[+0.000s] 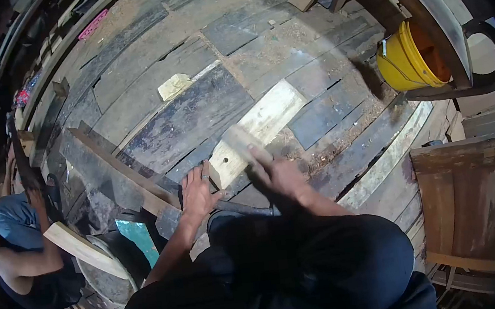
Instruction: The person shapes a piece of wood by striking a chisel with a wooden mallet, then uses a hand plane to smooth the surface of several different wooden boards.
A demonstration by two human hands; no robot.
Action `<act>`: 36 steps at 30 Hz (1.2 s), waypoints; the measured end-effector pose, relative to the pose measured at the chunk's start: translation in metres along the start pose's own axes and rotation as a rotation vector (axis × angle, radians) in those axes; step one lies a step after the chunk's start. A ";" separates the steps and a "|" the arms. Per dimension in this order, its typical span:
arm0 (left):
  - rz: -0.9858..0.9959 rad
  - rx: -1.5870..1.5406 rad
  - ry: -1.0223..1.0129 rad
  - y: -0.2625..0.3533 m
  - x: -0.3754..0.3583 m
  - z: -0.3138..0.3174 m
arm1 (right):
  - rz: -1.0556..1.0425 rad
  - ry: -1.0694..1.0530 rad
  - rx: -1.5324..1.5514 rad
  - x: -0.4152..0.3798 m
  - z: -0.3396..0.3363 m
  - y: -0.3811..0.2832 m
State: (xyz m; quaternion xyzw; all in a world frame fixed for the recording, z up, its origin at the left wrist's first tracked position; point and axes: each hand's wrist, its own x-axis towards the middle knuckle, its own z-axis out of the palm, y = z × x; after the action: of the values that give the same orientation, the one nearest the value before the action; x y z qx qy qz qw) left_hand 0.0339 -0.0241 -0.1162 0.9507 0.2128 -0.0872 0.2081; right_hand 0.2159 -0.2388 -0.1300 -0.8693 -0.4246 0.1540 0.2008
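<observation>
A pale wooden plank [267, 116] lies slantwise on the floorboards in front of my knees, with a dark knot hole near its lower end. My right hand [280, 175] is closed around a pale, motion-blurred block [245, 144] that sits over the lower half of the plank. What kind of block it is I cannot make out. Beside the plank's lower left corner, my left hand [197, 190] rests with its fingers stretched out, the fingertips close to the plank's end. A ring shows on one finger.
A yellow bucket [403, 59] stands at the right by a curved wooden piece. Wooden panels [470, 203] lean below it. Another person [23, 256] sits at the left near a curved pale board [82, 250]. A thick beam [113, 168] and a small wood chunk [174, 86] lie nearby.
</observation>
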 end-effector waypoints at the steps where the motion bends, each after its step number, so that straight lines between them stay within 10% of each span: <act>1: -0.005 0.011 -0.035 0.001 0.000 -0.005 | -0.101 -0.045 0.062 -0.010 0.008 -0.013; 6: 0.021 0.005 -0.002 -0.001 -0.001 -0.001 | 0.151 -0.180 -0.206 0.020 -0.025 0.048; 8: 0.017 -0.004 0.024 -0.003 -0.001 0.005 | 0.267 0.272 -0.121 0.035 -0.050 0.080; 11: 0.002 -0.038 0.029 0.000 0.000 0.005 | 0.359 0.244 -0.093 0.039 -0.043 0.068; 18: 0.023 0.012 -0.001 -0.006 -0.001 0.005 | -0.108 -0.307 -0.134 0.005 -0.008 0.002; 22: 0.000 -0.046 -0.006 -0.006 0.000 0.007 | 0.375 0.171 -0.079 0.046 -0.052 0.071; 26: 0.010 -0.009 -0.011 -0.006 0.002 0.005 | 0.416 0.092 -0.142 0.043 -0.051 0.044; 32: 0.008 -0.005 -0.034 -0.003 -0.002 0.000 | -0.117 -0.183 -0.023 -0.016 -0.002 -0.020; 36: 0.015 -0.004 0.003 -0.005 -0.001 -0.001 | 0.184 0.124 -0.101 0.021 -0.035 0.058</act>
State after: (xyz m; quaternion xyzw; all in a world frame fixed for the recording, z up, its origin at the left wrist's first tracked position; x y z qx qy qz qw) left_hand 0.0308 -0.0200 -0.1164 0.9519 0.2061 -0.0839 0.2106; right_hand 0.2832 -0.2618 -0.1293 -0.9214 -0.3372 0.0963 0.1676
